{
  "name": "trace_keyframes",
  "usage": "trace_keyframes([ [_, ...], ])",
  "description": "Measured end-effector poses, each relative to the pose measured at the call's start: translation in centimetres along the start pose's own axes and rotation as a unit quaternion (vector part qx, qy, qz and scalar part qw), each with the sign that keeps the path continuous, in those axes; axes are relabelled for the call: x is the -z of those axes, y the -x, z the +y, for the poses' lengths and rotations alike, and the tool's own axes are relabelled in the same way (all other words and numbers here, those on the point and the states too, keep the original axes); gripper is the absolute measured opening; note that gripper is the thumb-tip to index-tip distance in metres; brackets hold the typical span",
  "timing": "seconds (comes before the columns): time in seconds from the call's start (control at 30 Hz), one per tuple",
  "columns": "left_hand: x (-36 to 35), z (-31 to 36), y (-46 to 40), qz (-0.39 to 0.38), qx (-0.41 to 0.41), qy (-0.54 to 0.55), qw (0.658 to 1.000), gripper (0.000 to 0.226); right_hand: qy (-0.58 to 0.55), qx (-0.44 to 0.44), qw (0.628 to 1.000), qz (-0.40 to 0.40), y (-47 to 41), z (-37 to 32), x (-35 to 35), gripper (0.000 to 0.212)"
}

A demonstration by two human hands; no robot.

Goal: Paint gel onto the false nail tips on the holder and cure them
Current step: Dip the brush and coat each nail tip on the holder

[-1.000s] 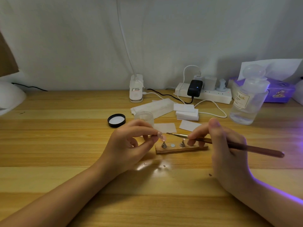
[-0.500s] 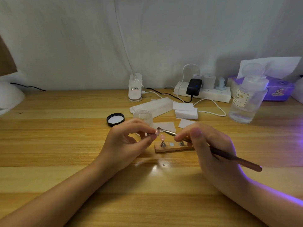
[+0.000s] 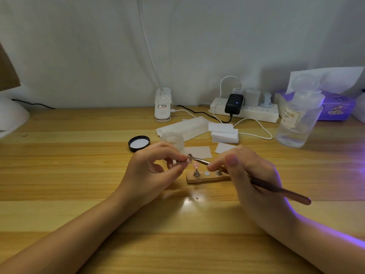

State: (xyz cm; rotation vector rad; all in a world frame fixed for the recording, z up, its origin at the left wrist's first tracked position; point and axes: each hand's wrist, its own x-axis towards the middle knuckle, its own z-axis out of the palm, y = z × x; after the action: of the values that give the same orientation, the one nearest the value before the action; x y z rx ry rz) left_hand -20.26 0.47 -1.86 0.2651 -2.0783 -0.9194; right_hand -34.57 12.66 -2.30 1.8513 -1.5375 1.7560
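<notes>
- Wooden holder (image 3: 207, 178): a small wooden strip lying flat on the desk (image 3: 79, 175), bearing two metal pegs and a bare round disc between them; it serves as the landmark below.
- Pink nail tip (image 3: 195, 165): stands on the holder's left peg (image 3: 196, 173), just above the strip.
- Left hand (image 3: 150, 173): just left of the holder, thumb and forefinger curled together, pinching a small metal stand at its stem; whether that stand carries a nail tip cannot be told.
- Right hand (image 3: 250, 175): just right of the holder and partly over its right end, fingers curled round a brush (image 3: 276, 189) in a pen grip.
- Brush: its metal ferrule reaches left above the holder, and its tip meets the piece pinched by the left hand; the reddish handle trails right of the holder.
- Clear jar (image 3: 172, 138): behind the holder, open, with its black lid (image 3: 139, 143) lying further left.
- White pads (image 3: 224, 133): behind the holder, stacked.
- Clear pump bottle (image 3: 296, 119): well right of and behind the holder.
- Power strip (image 3: 256, 113): far behind the holder, by the wall.
</notes>
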Motion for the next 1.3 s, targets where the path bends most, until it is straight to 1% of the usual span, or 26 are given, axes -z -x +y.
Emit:
trace_keyframes([
  [0.17, 0.00, 0.02, -0.04, 0.002, -0.005, -0.008, 1.000, 0.011, -0.010, 0.006, 1.000, -0.001, 0.30, -0.09, 0.36, 0.054],
  [0.3, 0.01, -0.02, -0.03, 0.002, -0.006, -0.007, 1.000, 0.010, -0.010, 0.005, 1.000, 0.009, 0.03, -0.17, 0.26, 0.046],
  [0.4, 0.06, -0.07, 0.01, 0.001, -0.007, -0.011, 1.000, 0.010, -0.007, -0.003, 1.000, -0.003, -0.08, -0.11, 0.15, 0.042],
  [0.63, 0.03, 0.00, 0.00, 0.005, -0.006, -0.013, 1.000, 0.010, 0.000, 0.015, 0.999, -0.033, 0.17, -0.23, 0.14, 0.054],
  [0.7, 0.00, -0.01, -0.01, 0.006, -0.002, -0.013, 1.000, 0.009, -0.038, 0.002, 0.999, -0.032, 0.29, -0.30, 0.20, 0.049],
  [0.77, 0.02, -0.01, -0.02, 0.005, 0.003, -0.006, 1.000, 0.009, -0.078, -0.023, 0.996, -0.023, 0.35, -0.32, 0.41, 0.040],
  [0.87, 0.04, -0.03, 0.00, 0.003, 0.009, 0.005, 1.000, 0.008, -0.062, -0.077, 0.995, -0.024, 0.12, -0.52, 0.65, 0.017],
  [0.9, 0.05, -0.04, 0.00, 0.004, 0.011, 0.005, 1.000, 0.007, -0.050, -0.090, 0.994, -0.029, 0.01, -0.65, 0.65, 0.013],
  [0.97, 0.02, -0.06, -0.02, 0.005, 0.013, 0.004, 1.000, 0.007, -0.022, -0.074, 0.996, -0.046, -0.11, -0.84, 0.52, 0.012],
  [1.03, -0.02, -0.09, -0.04, 0.005, 0.011, 0.002, 1.000, 0.007, -0.001, -0.052, 0.997, -0.064, -0.10, -0.92, 0.45, 0.016],
  [1.13, 0.01, -0.10, -0.06, 0.002, 0.008, 0.003, 1.000, 0.008, 0.007, -0.064, 0.995, -0.073, 0.00, -0.89, 0.56, 0.024],
  [1.23, 0.03, -0.11, -0.08, 0.001, 0.004, -0.003, 1.000, 0.009, -0.001, -0.086, 0.994, -0.071, -0.10, -0.96, 0.52, 0.020],
  [1.3, 0.05, -0.11, -0.09, -0.002, 0.004, -0.003, 1.000, 0.010, -0.002, -0.084, 0.994, -0.075, -0.10, -0.92, 0.48, 0.021],
])
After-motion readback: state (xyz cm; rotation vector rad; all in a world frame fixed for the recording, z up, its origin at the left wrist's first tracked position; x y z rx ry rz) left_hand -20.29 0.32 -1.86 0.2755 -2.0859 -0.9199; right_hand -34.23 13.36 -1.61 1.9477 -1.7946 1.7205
